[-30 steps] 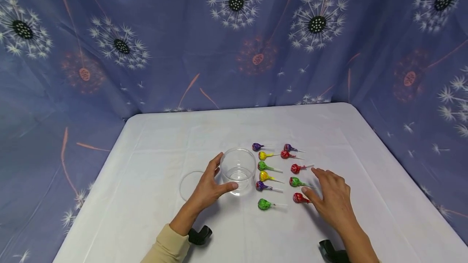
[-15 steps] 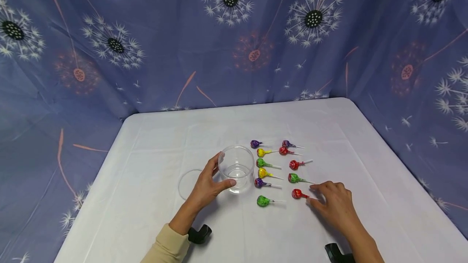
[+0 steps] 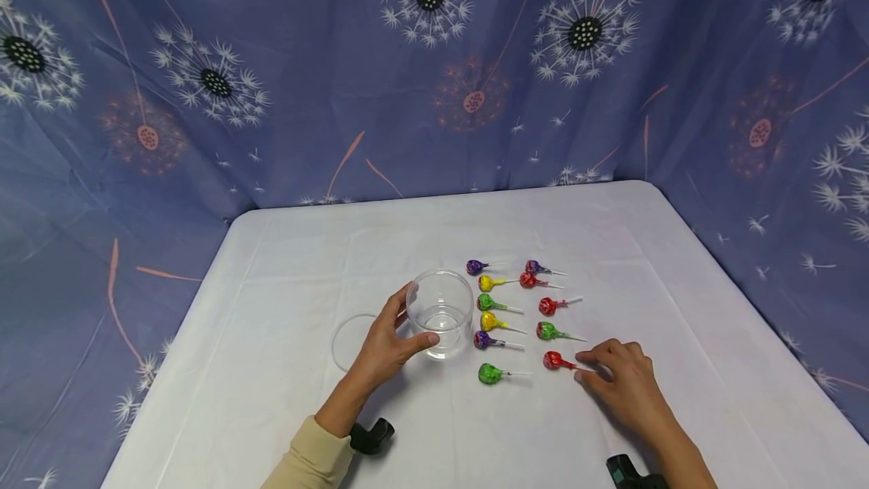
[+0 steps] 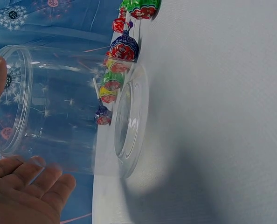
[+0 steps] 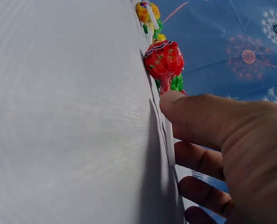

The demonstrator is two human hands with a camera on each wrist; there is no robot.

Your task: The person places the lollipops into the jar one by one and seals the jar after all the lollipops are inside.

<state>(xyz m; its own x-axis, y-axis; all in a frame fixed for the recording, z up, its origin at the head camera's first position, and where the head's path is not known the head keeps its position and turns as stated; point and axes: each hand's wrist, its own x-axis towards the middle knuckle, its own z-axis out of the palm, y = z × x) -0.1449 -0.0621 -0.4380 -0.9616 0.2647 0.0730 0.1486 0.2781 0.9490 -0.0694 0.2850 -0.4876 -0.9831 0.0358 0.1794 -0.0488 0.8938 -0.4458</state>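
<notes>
My left hand point(image 3: 390, 342) holds a clear plastic jar point(image 3: 440, 315), thumb on its near side and fingers round the far side. The jar stands upright on the table, without a lid; its inside shows bare. My right hand point(image 3: 624, 379) is low over the table, thumb and forefinger at the white stick of a red-wrapped lollipop point(image 3: 554, 360). In the right wrist view the thumb point(image 5: 185, 109) lies across that stick just below the red candy point(image 5: 164, 60), and the other fingers are loosely bent.
Several more lollipops lie right of the jar in two rough columns, among them a green one point(image 3: 489, 373), a purple one point(image 3: 482, 339) and a yellow one point(image 3: 490, 321). A clear ring-shaped lid point(image 3: 334, 345) lies left of the jar. A patterned curtain point(image 3: 305, 96) hangs behind the white table point(image 3: 271, 285).
My right hand has moved down and nearer to the red lollipop, and its thumb and forefinger have come together at the stick. The left hand stays on the jar.
</notes>
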